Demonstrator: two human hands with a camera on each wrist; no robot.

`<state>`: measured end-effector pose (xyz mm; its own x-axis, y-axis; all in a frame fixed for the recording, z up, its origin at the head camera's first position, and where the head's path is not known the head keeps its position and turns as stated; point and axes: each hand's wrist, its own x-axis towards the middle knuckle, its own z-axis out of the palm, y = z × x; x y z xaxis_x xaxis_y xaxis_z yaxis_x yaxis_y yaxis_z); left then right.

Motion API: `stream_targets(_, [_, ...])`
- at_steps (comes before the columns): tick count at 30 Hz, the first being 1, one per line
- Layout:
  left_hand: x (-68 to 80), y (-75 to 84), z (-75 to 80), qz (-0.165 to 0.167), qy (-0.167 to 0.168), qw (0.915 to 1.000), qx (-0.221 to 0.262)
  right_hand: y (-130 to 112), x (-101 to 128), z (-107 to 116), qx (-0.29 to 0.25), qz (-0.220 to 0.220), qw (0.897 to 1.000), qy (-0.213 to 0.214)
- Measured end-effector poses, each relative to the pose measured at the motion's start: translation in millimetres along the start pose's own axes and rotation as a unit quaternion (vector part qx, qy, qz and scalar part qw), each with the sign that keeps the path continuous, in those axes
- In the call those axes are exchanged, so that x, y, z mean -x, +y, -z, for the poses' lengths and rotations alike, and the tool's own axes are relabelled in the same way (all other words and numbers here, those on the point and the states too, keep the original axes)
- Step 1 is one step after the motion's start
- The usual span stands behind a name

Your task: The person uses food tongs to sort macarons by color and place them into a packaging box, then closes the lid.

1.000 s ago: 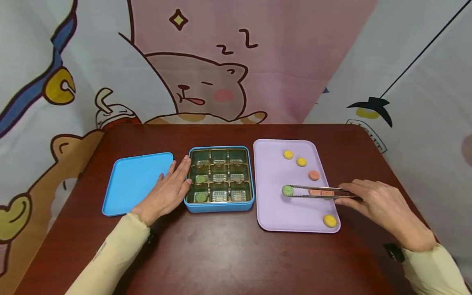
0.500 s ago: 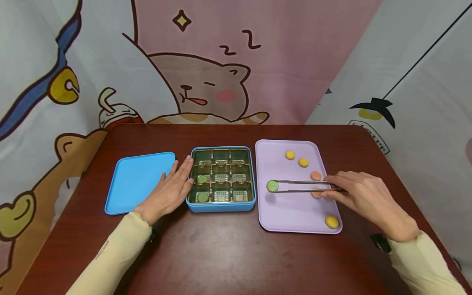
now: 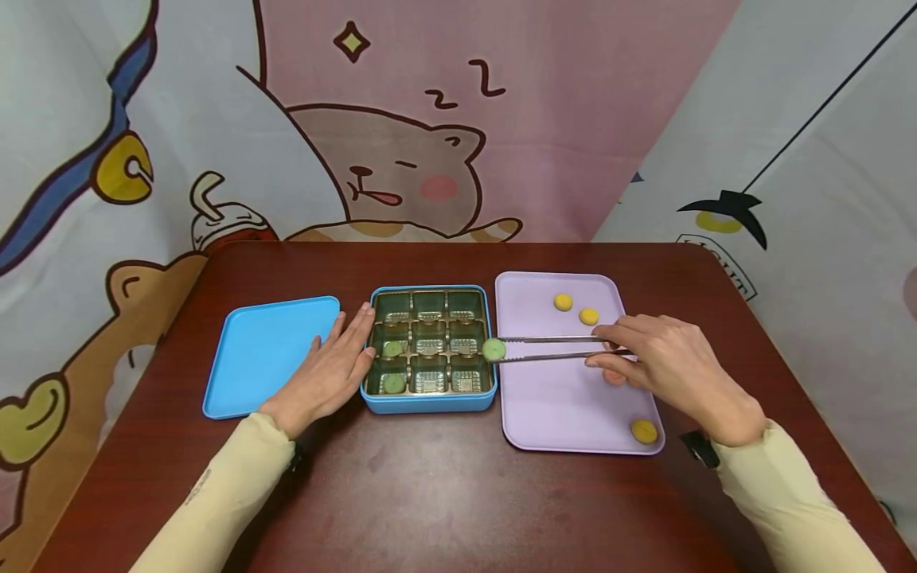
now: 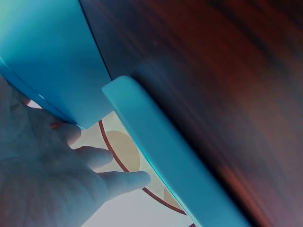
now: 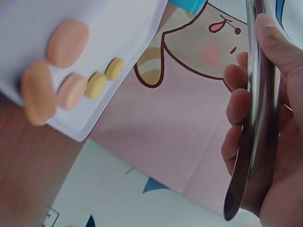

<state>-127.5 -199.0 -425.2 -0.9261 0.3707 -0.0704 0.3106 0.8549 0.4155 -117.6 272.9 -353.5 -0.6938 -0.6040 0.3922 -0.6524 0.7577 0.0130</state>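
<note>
A: Holding a pair of metal tongs (image 3: pixel 552 348), the right hand (image 3: pixel 662 366) has its fingers curled round the handles, and the tips are clamped on a green disc (image 3: pixel 493 349). That disc hangs right at the right-hand wall of the blue box (image 3: pixel 428 405), over the seam between the box and the lilac tray (image 3: pixel 566 398).

B: And the left hand (image 3: pixel 325 372)?

A: It lies flat on the tabletop (image 3: pixel 444 493), fingers straight, grip relaxed, fingertips against the box's left wall. The blue lid (image 3: pixel 265 354) sits just beside it on the other side.

B: What is in the box?

A: A nine-cell gold insert. Two green discs (image 3: pixel 391 348) sit in the left column, in the middle and near cells. The ribbed cell floors glare, so little else can be made out in them.

B: What is on the tray?

A: Two yellow discs (image 3: pixel 563 302) at the far end and another yellow disc (image 3: pixel 644 431) at the near right corner. The right hand covers most of an orange disc (image 3: pixel 611 377); only a sliver shows below the fingers.

B: Do the wrist views add anything?

A: The right one shows the tong handles (image 5: pixel 258 118) against the fingers (image 5: pixel 236 106), with the tips cut off by the frame, and blurred orange and yellow discs on the tray. The left one is washed in blue: fingers (image 4: pixel 109 182), a box wall (image 4: pixel 165 156), nothing sharper.
</note>
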Motion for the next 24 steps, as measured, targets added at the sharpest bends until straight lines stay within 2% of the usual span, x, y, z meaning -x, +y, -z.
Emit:
stream_targets(7, [0.0, 0.8, 0.3, -0.002, 0.005, 1.0000, -0.001, -5, -16, -4, -0.003, -0.001, 1.000, -0.011])
stream_targets(24, [0.1, 0.8, -0.6, -0.001, 0.007, 1.0000, -0.001, -19, -48, -19, -0.027, 0.010, 0.999, 0.023])
